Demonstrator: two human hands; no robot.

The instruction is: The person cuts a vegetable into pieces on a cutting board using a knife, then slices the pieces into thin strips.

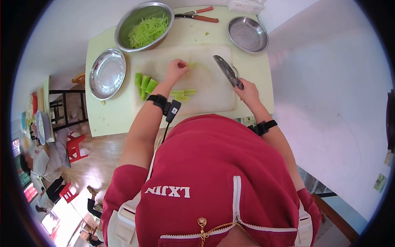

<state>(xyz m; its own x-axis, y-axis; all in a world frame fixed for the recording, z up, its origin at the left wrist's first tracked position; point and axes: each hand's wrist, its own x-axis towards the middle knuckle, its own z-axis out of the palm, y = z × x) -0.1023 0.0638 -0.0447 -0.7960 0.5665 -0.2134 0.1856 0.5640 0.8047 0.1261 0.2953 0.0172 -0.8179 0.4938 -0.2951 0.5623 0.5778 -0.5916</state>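
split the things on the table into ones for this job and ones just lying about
Seemingly for the job:
knife in the right hand
cutting board
green chunks
bowl
green shreds

Probably just lying about:
red-handled scissors
left metal dish
right metal dish

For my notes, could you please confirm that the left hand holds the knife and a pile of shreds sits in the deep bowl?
Not quite: the head view shows the knife in the right hand; the pile of shreds does sit in the deep bowl.
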